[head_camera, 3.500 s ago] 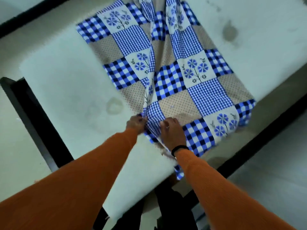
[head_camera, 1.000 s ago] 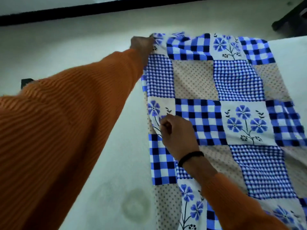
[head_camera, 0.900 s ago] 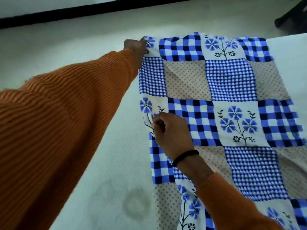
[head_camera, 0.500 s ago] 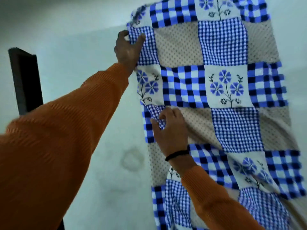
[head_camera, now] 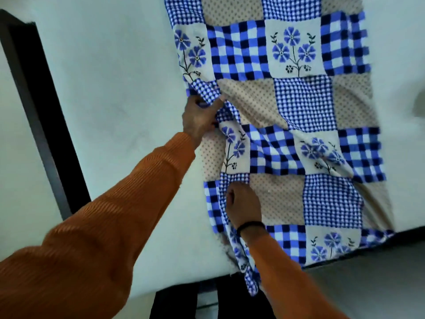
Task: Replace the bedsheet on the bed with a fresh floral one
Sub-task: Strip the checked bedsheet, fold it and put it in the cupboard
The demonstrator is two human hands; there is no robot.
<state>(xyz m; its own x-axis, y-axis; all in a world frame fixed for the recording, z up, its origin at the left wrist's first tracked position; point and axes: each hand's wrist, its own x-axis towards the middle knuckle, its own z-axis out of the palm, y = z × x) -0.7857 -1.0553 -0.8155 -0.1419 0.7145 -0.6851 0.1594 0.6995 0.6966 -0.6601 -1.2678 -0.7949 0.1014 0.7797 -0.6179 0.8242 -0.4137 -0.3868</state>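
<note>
A folded floral sheet (head_camera: 299, 100), patched in blue checks, blue flowers and dotted beige, lies in a long strip on the bare white mattress (head_camera: 115, 100). My left hand (head_camera: 200, 116) grips a bunched fold at the sheet's left edge, thumb over the small-check patch. Nearer to me, my right hand (head_camera: 243, 206) pinches the same left edge with curled fingers; a black band circles that wrist. The cloth between my two hands is wrinkled and lifted. The sheet's near end hangs over the mattress's front edge.
A black bed frame rail (head_camera: 39, 107) runs along the mattress's left side, and another dark rail (head_camera: 379, 245) borders the front right. Pale floor (head_camera: 368, 284) lies beyond the front edge. Bare mattress stretches to the left of the sheet.
Both hands have slid back along the sheet's left edge toward me. The cloth between them has bunched up, and the view has tipped down to the mattress's near edge.
</note>
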